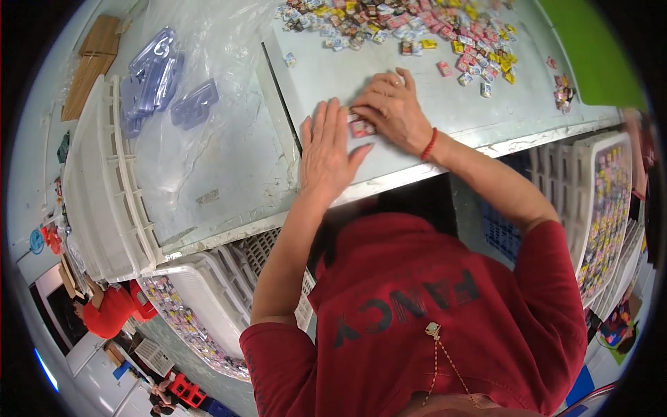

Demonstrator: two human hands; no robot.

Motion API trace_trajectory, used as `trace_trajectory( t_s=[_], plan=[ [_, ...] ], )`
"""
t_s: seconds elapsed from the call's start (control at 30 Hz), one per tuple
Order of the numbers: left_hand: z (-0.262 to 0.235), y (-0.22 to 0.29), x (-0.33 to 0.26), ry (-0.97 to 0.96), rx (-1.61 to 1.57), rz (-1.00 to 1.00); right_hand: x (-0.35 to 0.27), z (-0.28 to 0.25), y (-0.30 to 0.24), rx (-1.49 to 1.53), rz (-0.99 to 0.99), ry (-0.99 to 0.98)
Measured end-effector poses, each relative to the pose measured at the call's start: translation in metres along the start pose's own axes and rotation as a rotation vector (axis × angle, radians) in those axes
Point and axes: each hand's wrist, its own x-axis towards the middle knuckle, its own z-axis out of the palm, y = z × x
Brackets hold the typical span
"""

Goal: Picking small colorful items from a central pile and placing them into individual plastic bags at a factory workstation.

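My left hand [325, 153] lies flat on the table with its fingers stretched forward and its thumb apart, beside a small group of pink pieces [361, 128]. Over the far side of that group, my right hand [397, 111] bends its fingers downward, one finger raised. Whatever its fingertips press on is mostly hidden beneath them. A red cord bracelet circles the right wrist. Beyond the hands spreads a heap of tiny colourful pieces [410, 21] in pink, yellow, white and brown, like miniature packets. A few loose ones, such as a pink piece [445, 69], lie nearer.
Clear plastic shells [153, 73] rest on a plastic sheet [229, 42] at the left. White crates [114, 174] stand at the left edge; trays of colourful pieces [603, 215] are stacked at right and below left. A green surface [590, 55] borders the far right. Another person in red [108, 313] is at lower left.
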Motion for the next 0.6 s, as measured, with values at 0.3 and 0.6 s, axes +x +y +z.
trace_trajectory(
  t_s=[0.3,0.6],
  plan=[
    [-0.003,0.003,0.002,-0.021,-0.006,-0.058,-0.010,-0.019,0.002,-0.086,0.004,0.025],
    [-0.008,0.002,0.016,-0.081,0.030,0.062,-0.024,-0.024,-0.003,-0.196,-0.108,-0.080]
  ],
)
